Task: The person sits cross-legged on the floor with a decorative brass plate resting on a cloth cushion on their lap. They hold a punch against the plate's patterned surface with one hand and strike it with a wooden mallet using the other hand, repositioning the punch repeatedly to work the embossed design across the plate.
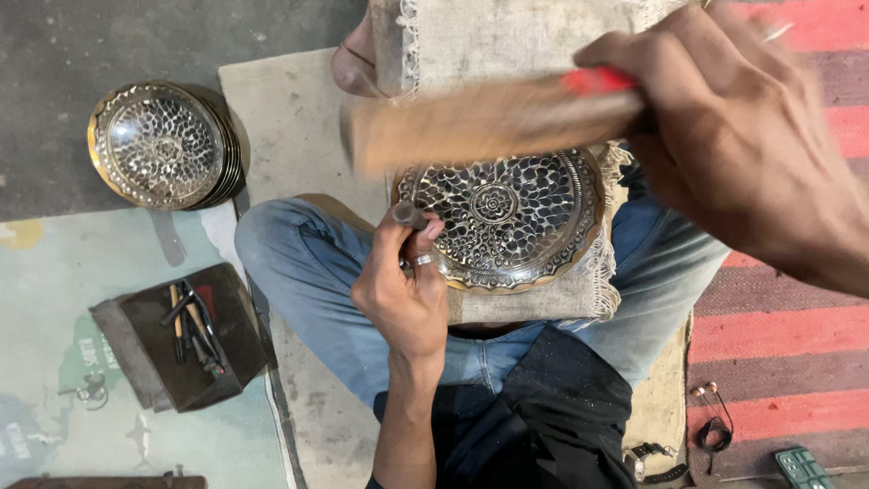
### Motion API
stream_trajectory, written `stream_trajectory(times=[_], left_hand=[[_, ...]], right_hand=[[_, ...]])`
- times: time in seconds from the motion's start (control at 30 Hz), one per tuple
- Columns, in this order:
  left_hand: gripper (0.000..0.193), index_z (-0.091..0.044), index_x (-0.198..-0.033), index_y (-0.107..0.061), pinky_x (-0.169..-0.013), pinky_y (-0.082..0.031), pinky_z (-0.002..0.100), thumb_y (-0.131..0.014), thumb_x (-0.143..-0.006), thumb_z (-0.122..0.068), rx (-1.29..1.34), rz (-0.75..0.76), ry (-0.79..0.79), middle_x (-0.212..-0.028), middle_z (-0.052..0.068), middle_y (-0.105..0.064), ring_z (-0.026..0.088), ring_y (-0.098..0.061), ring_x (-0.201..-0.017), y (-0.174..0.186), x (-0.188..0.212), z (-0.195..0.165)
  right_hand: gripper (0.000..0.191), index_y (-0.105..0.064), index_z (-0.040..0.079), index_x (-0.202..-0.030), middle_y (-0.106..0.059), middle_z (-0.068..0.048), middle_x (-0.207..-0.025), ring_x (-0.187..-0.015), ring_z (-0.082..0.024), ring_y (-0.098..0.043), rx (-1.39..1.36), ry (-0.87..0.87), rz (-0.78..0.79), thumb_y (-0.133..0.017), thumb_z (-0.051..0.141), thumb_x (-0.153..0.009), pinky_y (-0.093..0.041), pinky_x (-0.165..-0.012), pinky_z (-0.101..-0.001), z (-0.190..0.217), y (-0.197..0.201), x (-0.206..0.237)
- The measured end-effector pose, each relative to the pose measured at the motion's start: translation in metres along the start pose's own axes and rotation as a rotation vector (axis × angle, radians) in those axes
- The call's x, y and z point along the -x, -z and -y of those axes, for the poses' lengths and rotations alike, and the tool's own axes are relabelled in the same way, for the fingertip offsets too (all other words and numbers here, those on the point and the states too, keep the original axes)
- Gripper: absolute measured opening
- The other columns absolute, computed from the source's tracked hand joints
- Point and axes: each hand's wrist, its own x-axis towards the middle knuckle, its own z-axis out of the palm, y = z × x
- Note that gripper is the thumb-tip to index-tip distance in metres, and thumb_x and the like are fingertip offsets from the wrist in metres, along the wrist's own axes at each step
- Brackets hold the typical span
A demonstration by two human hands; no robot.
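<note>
Lap cloth [507, 303], left hand [403, 294] gripping punch [409, 215]

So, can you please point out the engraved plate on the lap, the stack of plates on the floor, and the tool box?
engraved plate [507, 222]: head view, on its patterned face.
stack of plates [161, 145]: head view, on the top plate's middle.
tool box [149, 358]: head view, on its dark bare floor.

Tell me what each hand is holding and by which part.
The left hand grips a small metal punch around its shaft, its top end sticking out above the fingers. The right hand grips a blurred wooden mallet at its red-marked handle end.
</note>
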Motion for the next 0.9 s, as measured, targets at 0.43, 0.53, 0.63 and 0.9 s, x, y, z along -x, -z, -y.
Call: stream_trajectory(times=[0.43, 0.53, 0.63, 0.9], left_hand=[[0.018, 0.001, -0.112, -0.066, -0.081, -0.063, 0.028, -0.062, -0.095, 0.007, -0.018, 0.023, 0.062, -0.099, 0.009, -0.078, 0.018, -0.08, -0.093, 0.005, -0.002, -0.006], [0.016, 0.001, -0.11, -0.067, -0.079, -0.062, 0.028, -0.063, -0.094, 0.004, -0.019, 0.033, 0.063, -0.097, 0.008, -0.078, 0.018, -0.08, -0.091, 0.004, -0.004, -0.007], [0.016, 0.002, -0.111, -0.066, -0.083, -0.062, 0.029, -0.063, -0.096, 0.004, -0.013, 0.02, 0.045, -0.098, 0.009, -0.077, 0.019, -0.079, -0.093, 0.005, -0.005, -0.009], [0.014, 0.002, -0.106, -0.065, -0.082, -0.062, 0.028, -0.061, -0.092, 0.004, 0.0, 0.049, 0.061, -0.097, 0.009, -0.077, 0.018, -0.08, -0.093, 0.006, -0.005, -0.008]], right_hand=[[0.041, -0.068, 0.016, -0.128, -0.067, -0.006, -0.101, -0.101, -0.026, -0.065, 0.106, 0.009, 0.059, -0.074, 0.01, -0.088, -0.049, -0.068, -0.0428, 0.006, 0.001, 0.002], [0.044, -0.067, 0.015, -0.13, -0.067, -0.008, -0.102, -0.1, -0.027, -0.064, -0.002, -0.042, 0.032, -0.073, 0.008, -0.087, -0.051, -0.073, -0.0423, 0.006, -0.001, 0.005], [0.045, -0.067, 0.016, -0.128, -0.067, -0.008, -0.104, -0.101, -0.026, -0.065, 0.125, 0.006, 0.049, -0.073, 0.01, -0.084, -0.05, -0.072, -0.0415, 0.004, -0.003, 0.009], [0.045, -0.066, 0.012, -0.129, -0.065, -0.011, -0.104, -0.094, -0.028, -0.065, 0.103, -0.001, 0.041, -0.071, 0.01, -0.084, -0.052, -0.072, -0.0423, 0.005, -0.004, 0.008]])
